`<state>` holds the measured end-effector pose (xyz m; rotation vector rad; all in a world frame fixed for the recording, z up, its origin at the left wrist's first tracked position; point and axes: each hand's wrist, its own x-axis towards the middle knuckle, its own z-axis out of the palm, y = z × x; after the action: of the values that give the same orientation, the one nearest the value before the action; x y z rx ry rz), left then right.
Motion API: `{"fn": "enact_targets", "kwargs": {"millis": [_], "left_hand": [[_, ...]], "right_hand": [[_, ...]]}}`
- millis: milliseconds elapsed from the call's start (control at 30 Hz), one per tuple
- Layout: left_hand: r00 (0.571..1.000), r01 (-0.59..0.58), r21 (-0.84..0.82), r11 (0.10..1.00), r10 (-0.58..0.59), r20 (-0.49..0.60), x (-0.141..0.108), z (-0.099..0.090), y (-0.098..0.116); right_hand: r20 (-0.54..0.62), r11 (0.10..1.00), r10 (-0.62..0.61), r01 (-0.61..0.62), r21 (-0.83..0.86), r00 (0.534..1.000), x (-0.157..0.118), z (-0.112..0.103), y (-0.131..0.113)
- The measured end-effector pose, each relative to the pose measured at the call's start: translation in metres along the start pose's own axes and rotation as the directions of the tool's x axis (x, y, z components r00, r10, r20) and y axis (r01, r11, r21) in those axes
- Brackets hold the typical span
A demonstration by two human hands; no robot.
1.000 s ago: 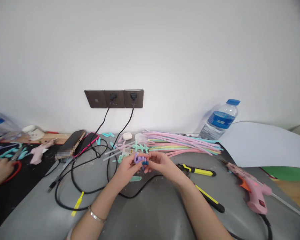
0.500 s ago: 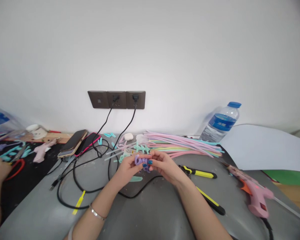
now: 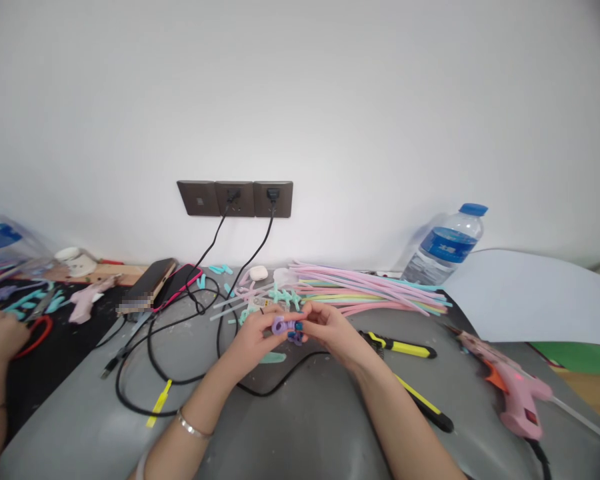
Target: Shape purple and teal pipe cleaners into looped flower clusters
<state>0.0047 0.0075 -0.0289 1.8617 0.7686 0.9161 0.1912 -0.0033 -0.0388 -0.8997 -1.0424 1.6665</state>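
Note:
Between my hands is a small coiled purple pipe cleaner (image 3: 280,325), its loops partly covered by fingertips. My left hand (image 3: 259,333) pinches it from the left, thumb below and fingers behind. From the other side my right hand (image 3: 327,330) grips it between thumb and index finger. Just behind the hands lie mint-green twisted pipe cleaners (image 3: 284,295), and a flat mint-green piece (image 3: 273,358) rests on the grey table under them. To the right are yellow-and-black pliers (image 3: 405,348), partly behind my right wrist.
A bundle of pastel pipe cleaners (image 3: 370,288) lies along the wall. At right are a pink glue gun (image 3: 523,400), a water bottle (image 3: 445,243) and white paper (image 3: 535,293). Black cables (image 3: 150,353) loop at left near two phones (image 3: 153,283). Another person's hand (image 3: 0,337) is beside red-handled scissors (image 3: 39,337).
The purple coil has turned slightly in my fingers, and my grip has shifted a little. The other person's hand has moved slightly. The view has shifted marginally.

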Motion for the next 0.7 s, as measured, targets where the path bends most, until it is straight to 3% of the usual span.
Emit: {"fn": "enact_targets", "kwargs": {"millis": [100,333,533,700], "left_hand": [[0.999,0.002,0.002,1.000,-0.003,0.035,0.000,0.000,-0.002],[0.993,0.110,-0.176,0.978,-0.101,0.061,-0.001,0.006,-0.002],[0.983,0.141,-0.362,0.922,-0.175,-0.064,-0.001,-0.006,-0.007],[0.939,0.206,-0.469,0.859,-0.308,-0.152,0.002,-0.015,-0.008]], "right_hand": [[0.019,0.999,0.011,-0.010,-0.036,1.000,-0.001,0.001,-0.002],[0.111,0.989,0.079,-0.092,0.114,0.991,-0.003,0.003,-0.003],[0.030,0.987,0.058,-0.062,0.147,0.998,0.001,-0.001,0.000],[-0.009,0.990,0.023,-0.022,0.139,1.000,0.002,-0.004,-0.003]]}}
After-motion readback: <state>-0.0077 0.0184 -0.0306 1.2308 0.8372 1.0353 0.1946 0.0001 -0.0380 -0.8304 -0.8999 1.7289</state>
